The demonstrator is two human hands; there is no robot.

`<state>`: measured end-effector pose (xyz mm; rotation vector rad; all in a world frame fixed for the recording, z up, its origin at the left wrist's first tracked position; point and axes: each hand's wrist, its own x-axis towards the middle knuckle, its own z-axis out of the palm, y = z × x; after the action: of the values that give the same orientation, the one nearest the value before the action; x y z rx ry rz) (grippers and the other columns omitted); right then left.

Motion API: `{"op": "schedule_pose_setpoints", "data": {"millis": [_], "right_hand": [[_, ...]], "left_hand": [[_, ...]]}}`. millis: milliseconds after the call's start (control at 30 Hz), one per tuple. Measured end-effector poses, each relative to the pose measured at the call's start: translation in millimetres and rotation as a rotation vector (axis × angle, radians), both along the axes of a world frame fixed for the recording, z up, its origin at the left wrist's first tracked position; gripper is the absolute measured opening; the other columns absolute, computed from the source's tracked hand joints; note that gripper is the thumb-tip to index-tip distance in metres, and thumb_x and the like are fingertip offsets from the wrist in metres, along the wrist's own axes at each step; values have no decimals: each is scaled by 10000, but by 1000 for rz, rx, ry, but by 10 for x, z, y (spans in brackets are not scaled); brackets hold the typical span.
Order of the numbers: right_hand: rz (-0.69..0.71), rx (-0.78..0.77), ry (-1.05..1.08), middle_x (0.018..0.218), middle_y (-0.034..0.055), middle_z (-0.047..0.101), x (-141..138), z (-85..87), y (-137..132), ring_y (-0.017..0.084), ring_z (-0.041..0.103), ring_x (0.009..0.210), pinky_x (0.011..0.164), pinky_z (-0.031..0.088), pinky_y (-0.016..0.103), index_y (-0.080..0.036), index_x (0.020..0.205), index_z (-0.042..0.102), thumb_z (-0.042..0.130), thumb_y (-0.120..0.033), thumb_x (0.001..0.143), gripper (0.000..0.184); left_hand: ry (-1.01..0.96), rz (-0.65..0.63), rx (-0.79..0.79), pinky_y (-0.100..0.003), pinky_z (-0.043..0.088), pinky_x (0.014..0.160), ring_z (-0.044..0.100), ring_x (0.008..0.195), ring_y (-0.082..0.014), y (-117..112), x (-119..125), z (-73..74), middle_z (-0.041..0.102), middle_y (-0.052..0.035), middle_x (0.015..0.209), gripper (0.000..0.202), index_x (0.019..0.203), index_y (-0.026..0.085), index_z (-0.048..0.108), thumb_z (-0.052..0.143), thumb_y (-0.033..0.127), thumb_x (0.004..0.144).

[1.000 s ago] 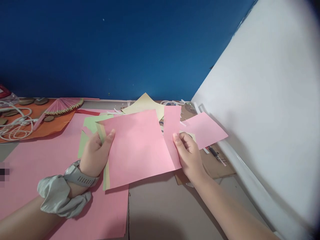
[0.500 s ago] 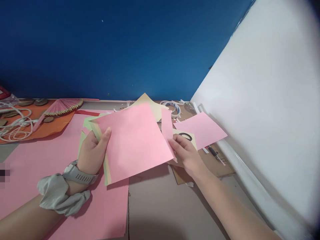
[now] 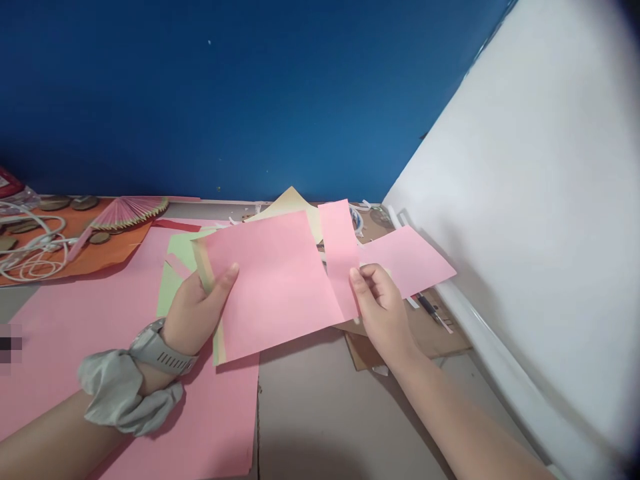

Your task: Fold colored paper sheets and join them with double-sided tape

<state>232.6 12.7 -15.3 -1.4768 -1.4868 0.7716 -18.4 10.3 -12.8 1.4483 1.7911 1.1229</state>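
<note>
My left hand grips a stack of coloured paper sheets, pink on top with green and yellow edges showing below, thumb pressed on the top sheet. It wears a grey watch and a grey scrunchie at the wrist. My right hand pinches a narrow pink paper strip that stands upright beside the stack's right edge. Both are held above the table.
A large pink sheet covers the table's left. Orange paper with a pink folded fan, wooden discs and a white cord lie far left. A pink sheet, cream paper, a tape roll, cardboard and a pen sit right, by a white board.
The stack has tilted back down a little. My right hand lifted the pink strip upright beside the stack's right edge, covering the tape roll that showed half a second ago.
</note>
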Motion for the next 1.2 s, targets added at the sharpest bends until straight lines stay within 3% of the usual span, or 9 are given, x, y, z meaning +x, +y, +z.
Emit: {"op": "schedule_pose_setpoints", "data": {"millis": [167,500,600,767,867,933,1000,1067,1200], "right_hand": [[-36,38,21,593,-48,412,-17,-9,-33,111,380,494,470,307,253,-229,741,448,487,-465,873,273],[-32,28,98,592,-59,366,-29,-26,-23,87,352,489,455,298,228,-227,728,434,478,-452,885,278],[44,-22,155,619,-51,397,-9,-28,-6,84,384,506,447,304,219,-219,732,456,480,-461,880,285],[162,-123,219,572,-70,400,6,-42,25,69,397,436,413,294,208,-216,707,416,513,-454,866,302],[84,-82,205,567,-81,369,0,-42,35,63,415,420,415,310,202,-219,690,371,510,-458,866,328],[58,-75,197,585,-80,360,-8,-34,34,63,425,422,408,319,200,-221,688,362,514,-464,861,335],[59,-72,197,597,-74,342,-16,-21,25,65,415,435,406,332,197,-220,662,343,513,-467,859,359],[74,-61,209,597,-66,319,-25,-4,12,74,387,461,413,350,193,-218,634,324,496,-466,867,381],[76,-15,192,597,-49,293,-45,29,-9,97,340,515,437,363,188,-218,622,324,441,-454,896,380]], "left_hand": [[96,-94,27,-282,455,577,592,665,-214,-17,-12,-7,633,-12,677,336,683,221,559,440,488,849],[64,-79,34,-327,467,694,594,777,-224,-19,-19,-16,632,-12,755,310,802,220,604,442,477,861],[11,-48,55,-327,467,732,591,834,-230,-10,-35,-17,642,-21,824,282,800,217,607,493,472,834],[-207,-9,17,-278,464,534,583,640,-185,-8,-70,-101,593,-3,663,355,689,223,541,457,543,817],[-331,-143,-11,-268,483,541,592,647,-175,-16,-51,-124,616,0,718,307,737,236,542,528,541,772],[-284,-291,-51,-264,470,541,565,597,-163,-17,-26,-106,593,9,650,284,663,224,525,590,485,752],[-156,-341,-87,-262,430,505,497,495,-143,-10,-9,-77,513,23,517,360,555,215,465,547,471,793],[-62,-276,-103,-264,397,473,460,448,-141,0,-10,-54,473,25,458,429,513,215,432,481,505,825],[13,-89,-90,-258,429,509,573,599,-194,15,-37,-38,624,-1,630,420,657,205,560,451,580,811]]}}
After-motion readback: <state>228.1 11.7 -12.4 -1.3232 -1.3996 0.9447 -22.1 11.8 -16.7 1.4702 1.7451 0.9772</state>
